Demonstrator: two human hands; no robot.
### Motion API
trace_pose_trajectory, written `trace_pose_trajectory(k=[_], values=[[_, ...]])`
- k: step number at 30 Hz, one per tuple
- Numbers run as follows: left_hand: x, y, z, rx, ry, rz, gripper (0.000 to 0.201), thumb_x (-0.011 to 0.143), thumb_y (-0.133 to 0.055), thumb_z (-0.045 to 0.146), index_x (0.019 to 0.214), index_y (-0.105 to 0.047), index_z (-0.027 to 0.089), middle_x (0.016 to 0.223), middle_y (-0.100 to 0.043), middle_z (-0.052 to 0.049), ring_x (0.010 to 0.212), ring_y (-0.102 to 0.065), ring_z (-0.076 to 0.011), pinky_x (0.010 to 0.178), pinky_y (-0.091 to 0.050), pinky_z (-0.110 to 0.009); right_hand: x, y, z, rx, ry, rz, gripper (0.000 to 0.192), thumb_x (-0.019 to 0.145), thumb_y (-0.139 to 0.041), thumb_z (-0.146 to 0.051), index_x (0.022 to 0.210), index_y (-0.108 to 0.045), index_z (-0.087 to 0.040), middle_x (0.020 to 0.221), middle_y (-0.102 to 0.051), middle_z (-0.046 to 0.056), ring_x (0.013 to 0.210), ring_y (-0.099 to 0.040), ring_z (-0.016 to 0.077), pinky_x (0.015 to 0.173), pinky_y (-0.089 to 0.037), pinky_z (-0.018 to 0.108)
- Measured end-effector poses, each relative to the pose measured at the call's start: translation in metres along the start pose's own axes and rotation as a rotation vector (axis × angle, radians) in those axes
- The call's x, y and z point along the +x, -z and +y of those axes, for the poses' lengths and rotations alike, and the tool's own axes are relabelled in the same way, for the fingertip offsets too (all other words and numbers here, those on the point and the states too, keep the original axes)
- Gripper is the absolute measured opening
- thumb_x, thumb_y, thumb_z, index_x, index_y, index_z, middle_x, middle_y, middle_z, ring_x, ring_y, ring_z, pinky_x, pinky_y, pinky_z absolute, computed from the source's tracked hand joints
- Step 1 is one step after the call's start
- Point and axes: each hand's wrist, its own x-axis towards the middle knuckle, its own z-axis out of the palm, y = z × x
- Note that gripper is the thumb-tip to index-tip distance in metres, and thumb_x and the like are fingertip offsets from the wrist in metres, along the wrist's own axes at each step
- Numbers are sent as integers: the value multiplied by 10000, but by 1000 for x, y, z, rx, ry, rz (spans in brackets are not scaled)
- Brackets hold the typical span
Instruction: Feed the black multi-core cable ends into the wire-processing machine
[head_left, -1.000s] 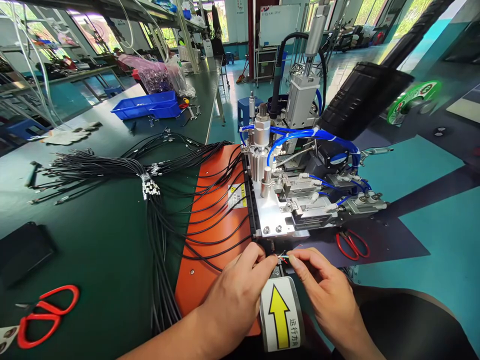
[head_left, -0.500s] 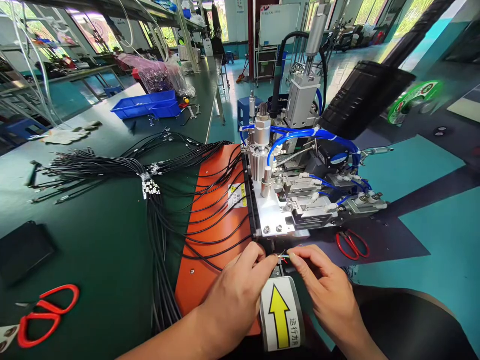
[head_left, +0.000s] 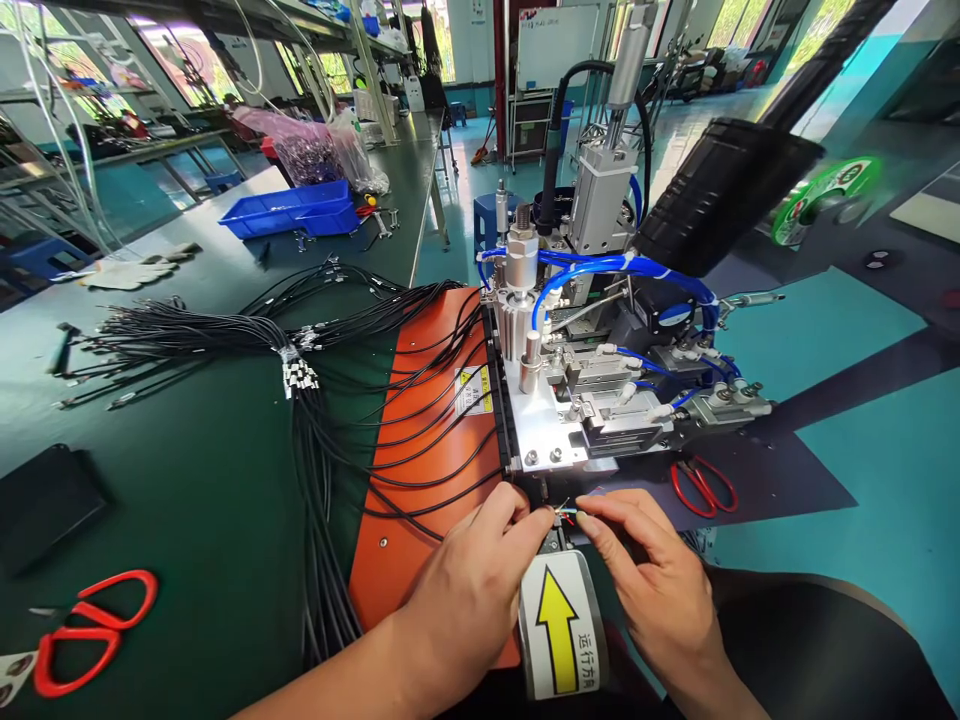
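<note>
- The left hand (head_left: 469, 590) and the right hand (head_left: 656, 585) meet fingertip to fingertip just below the machine's front edge, each pinching an end of the thin coloured wire strands (head_left: 566, 514) that fan out between them.
- The left thumb and forefinger press on the black cable (head_left: 427, 508) where its sheath ends; the right thumb and forefinger nip the bare strand tips.
- Directly under the fingertips lies a curved white label with a yellow arrow (head_left: 559, 625), glossy and bent over a dark rounded strip.
- Just beyond the hands stands the pneumatic machine (head_left: 585, 400): brushed metal blocks, a ribbed cylinder, smooth blue hoses.
- Left of the left hand, a flat orange plate (head_left: 431, 440) carries looping black cables.
- Further left, a bundle of black cables (head_left: 225, 335) spreads over the matte green bench (head_left: 187, 480).
- Red-handled scissors (head_left: 705, 487) lie just beyond the right hand; a second red pair (head_left: 90, 615) lies well to the left.
</note>
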Motion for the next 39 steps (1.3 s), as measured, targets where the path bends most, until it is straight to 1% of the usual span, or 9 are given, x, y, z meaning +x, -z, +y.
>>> trace_pose_trajectory(k=[4,7,12,16,21,23,29,36,39], values=[[1,1,1,-6,5,-7,345,933,-461,85,1236,-580,200,981,-509,-76,834,-542,-192,713,-559,-350,3,-2,4,55,-40,-28,124,932,-631,-355,994,-729,-311,1019,-633,-9,945,-626,114,809,-480,178],[2,2,2,0,9,-11,358,928,-460,78,1244,-582,193,992,-515,-83,846,-545,-198,723,-561,-357,4,-2,9,108,-95,-47,140,927,-634,-379,974,-736,-294,1015,-635,1,957,-625,133,842,-475,217],[2,3,1,-8,4,-13,398,907,-456,45,1258,-578,189,999,-516,-85,856,-544,-198,736,-563,-354,5,-1,15,162,-142,-27,165,905,-659,-400,968,-739,-270,1007,-632,17,955,-620,160,866,-463,272],[2,2,1,-6,4,-9,390,905,-462,46,1250,-582,185,1001,-516,-84,856,-542,-198,734,-561,-353,6,-4,17,223,-146,-42,151,905,-664,-388,955,-738,-267,993,-626,15,960,-612,155,873,-452,268],[2,2,2,-10,7,-10,364,923,-468,77,1247,-582,194,1004,-517,-81,853,-541,-196,734,-559,-352,5,-8,20,342,-191,-74,135,898,-679,-375,969,-732,-274,1005,-614,15,988,-599,152,850,-463,247],[2,2,2,-8,9,-10,355,926,-465,81,1239,-586,193,999,-517,-81,850,-541,-196,729,-558,-350,3,-9,20,352,-171,-62,128,890,-689,-362,964,-736,-270,1011,-608,22,992,-598,156,835,-474,243],[3,3,3,4,9,-13,365,922,-446,57,1229,-596,185,994,-526,-85,854,-545,-194,742,-557,-344,3,-11,18,291,-117,-31,129,874,-703,-342,935,-762,-245,1013,-588,53,976,-590,175,770,-513,247],[3,3,2,15,6,-10,364,926,-439,59,1232,-595,178,995,-526,-89,858,-551,-198,741,-564,-353,7,-11,19,242,-40,-29,105,892,-686,-320,898,-759,-246,977,-558,39,907,-590,142,763,-505,224],[3,3,2,14,10,-10,370,924,-439,58,1234,-596,184,996,-526,-88,853,-549,-196,734,-562,-347,6,-6,19,176,-22,-20,112,898,-679,-322,950,-756,-260,1002,-576,34,932,-601,141,782,-501,219]])
